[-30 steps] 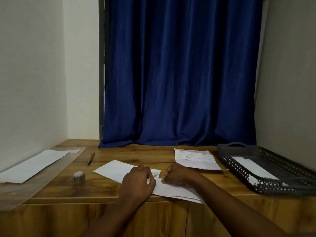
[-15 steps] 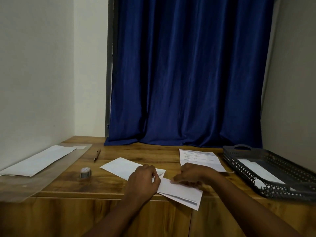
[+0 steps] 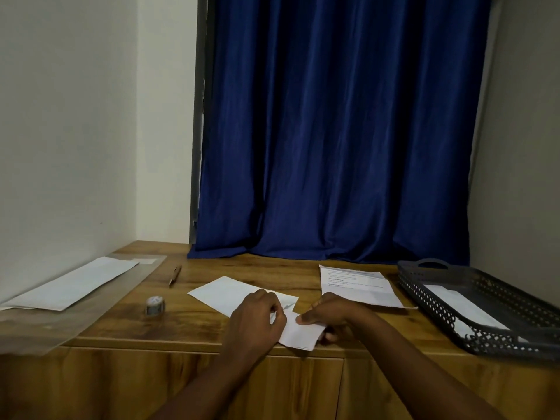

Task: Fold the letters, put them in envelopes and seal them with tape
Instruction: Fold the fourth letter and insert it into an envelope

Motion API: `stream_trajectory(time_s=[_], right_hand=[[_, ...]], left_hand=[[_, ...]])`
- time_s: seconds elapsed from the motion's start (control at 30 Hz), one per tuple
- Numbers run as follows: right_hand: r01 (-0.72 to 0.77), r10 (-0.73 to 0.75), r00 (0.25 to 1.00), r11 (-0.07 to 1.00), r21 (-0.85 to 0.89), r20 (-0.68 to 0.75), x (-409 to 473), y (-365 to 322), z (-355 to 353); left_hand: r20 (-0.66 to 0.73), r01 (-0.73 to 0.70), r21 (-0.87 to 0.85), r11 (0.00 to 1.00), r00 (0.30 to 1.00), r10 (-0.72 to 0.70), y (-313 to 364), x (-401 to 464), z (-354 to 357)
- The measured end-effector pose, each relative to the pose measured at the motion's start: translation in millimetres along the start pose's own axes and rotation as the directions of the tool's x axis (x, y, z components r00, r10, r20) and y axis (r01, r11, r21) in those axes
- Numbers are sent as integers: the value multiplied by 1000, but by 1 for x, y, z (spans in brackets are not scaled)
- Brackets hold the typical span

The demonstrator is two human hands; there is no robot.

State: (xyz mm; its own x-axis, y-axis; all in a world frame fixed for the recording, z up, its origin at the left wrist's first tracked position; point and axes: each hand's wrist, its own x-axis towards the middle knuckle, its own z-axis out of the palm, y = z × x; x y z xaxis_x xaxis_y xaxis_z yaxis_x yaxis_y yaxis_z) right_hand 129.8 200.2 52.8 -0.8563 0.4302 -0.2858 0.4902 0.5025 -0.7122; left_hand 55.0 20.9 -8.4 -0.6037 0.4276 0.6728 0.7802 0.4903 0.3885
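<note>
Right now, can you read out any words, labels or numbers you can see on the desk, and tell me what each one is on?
Nothing can be read as text.
Printed letter by the basket: lines of print, too small and blurred to read.
Tape roll: pale markings, not legible.
Folded letter in the hands: faint print along its near edge, unreadable.
Envelope: no text visible.

Dim room; blue curtain [image 3: 339, 131] behind wooden cabinet [image 3: 188, 386]; pale walls [image 3: 66, 131].
</note>
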Motion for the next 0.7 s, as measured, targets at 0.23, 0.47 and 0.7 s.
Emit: stream_trajectory(time_s=[0.23, 0.47, 0.7], right_hand=[[41, -8, 993, 958, 282, -117, 5, -12, 29], [16, -44, 997, 916, 400, 61, -11, -1, 16], [205, -184, 979, 899, 387, -92, -35, 20, 17]], left_hand=[[-39, -10, -41, 999, 999, 8, -1, 0, -1], [-72, 68, -99, 993, 995, -76, 0, 2, -3], [-94, 129, -172, 977, 985, -147, 1, 3, -6]])
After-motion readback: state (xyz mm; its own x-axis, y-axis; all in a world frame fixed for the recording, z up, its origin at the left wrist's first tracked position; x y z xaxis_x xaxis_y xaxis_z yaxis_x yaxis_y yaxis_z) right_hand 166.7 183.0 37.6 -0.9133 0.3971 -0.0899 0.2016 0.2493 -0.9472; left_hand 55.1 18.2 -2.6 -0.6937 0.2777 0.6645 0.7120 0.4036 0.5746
